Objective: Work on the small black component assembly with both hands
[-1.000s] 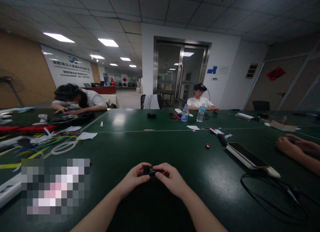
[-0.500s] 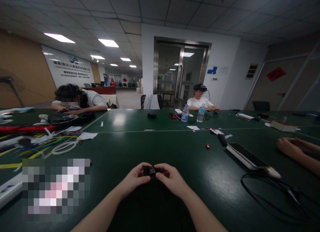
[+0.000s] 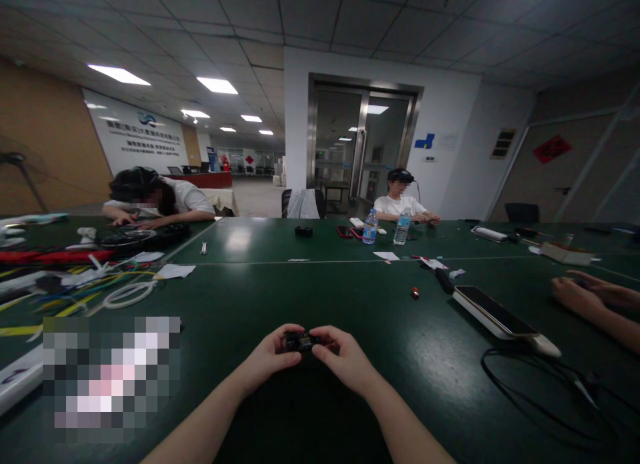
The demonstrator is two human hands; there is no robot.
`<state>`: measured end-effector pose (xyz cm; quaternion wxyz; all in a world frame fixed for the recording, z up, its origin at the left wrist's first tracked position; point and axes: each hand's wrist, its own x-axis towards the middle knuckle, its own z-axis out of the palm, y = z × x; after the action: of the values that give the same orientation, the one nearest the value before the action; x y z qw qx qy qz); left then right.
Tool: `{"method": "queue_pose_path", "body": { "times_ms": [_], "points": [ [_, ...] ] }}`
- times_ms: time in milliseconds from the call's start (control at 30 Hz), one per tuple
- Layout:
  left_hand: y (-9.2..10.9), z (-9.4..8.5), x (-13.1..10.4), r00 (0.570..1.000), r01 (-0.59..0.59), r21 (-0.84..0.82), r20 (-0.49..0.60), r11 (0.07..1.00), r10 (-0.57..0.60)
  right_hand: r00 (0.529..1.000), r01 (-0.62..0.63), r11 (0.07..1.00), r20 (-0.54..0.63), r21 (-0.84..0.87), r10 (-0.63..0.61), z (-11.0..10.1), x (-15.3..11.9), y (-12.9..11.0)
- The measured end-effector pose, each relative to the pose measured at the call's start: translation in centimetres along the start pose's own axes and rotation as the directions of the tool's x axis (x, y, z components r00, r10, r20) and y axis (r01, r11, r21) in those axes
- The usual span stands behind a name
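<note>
Between my two hands is a small black block-like device (image 3: 301, 343), with a lighter patch at its middle; its exact kind is too small to make out. My left hand (image 3: 275, 351) grips its left end, thumb below and fingers over the top. On the other end, my right hand (image 3: 339, 353) pinches it in the same way. Both hands are just above the dark green table (image 3: 310, 287), near its front edge. The device's ends are partly hidden by my fingers.
Cables (image 3: 133, 292) and strips crowd the left side. At right lie a phone (image 3: 495, 309) on a white device and a black cord (image 3: 525, 391). Two water bottles (image 3: 401, 227) and a black block (image 3: 303, 231) stand farther back. Another person's hands (image 3: 583, 297) are at right; two people sit across.
My hands hold the black device in nearly the same place, with only a slight shift in its tilt. The other person's hands at right have moved a little.
</note>
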<state>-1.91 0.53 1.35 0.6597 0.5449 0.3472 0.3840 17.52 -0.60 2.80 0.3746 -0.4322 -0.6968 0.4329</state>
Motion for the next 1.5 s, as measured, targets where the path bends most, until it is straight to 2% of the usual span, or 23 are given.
{"method": "queue_pose_path", "body": {
  "times_ms": [233,500,867,1200,1500],
  "points": [
    [0.16,0.1,-0.06,1.0,0.009,0.013,-0.025,1.0,-0.009,1.0,-0.002,1.0,0.007,-0.015,0.002,-0.02,0.02,0.03],
    [0.18,0.02,-0.2,1.0,-0.003,0.041,0.003,0.999,0.003,1.0,-0.017,0.999,0.005,-0.038,0.017,0.01,-0.14,-0.2],
    [0.18,0.22,0.07,0.999,-0.025,0.053,0.046,0.998,0.022,0.988,0.146,0.986,-0.03,-0.086,-0.149,0.57,-0.26,-0.1],
    [0.15,0.42,-0.01,0.997,-0.02,0.033,0.07,0.999,0.018,0.993,0.108,0.982,-0.018,-0.157,-0.113,0.61,-0.13,-0.02],
    [0.35,0.25,-0.11,1.0,-0.001,-0.009,0.016,1.0,0.001,0.983,0.113,0.991,-0.139,-0.069,-0.122,-0.06,0.16,0.29]
  ]
}}
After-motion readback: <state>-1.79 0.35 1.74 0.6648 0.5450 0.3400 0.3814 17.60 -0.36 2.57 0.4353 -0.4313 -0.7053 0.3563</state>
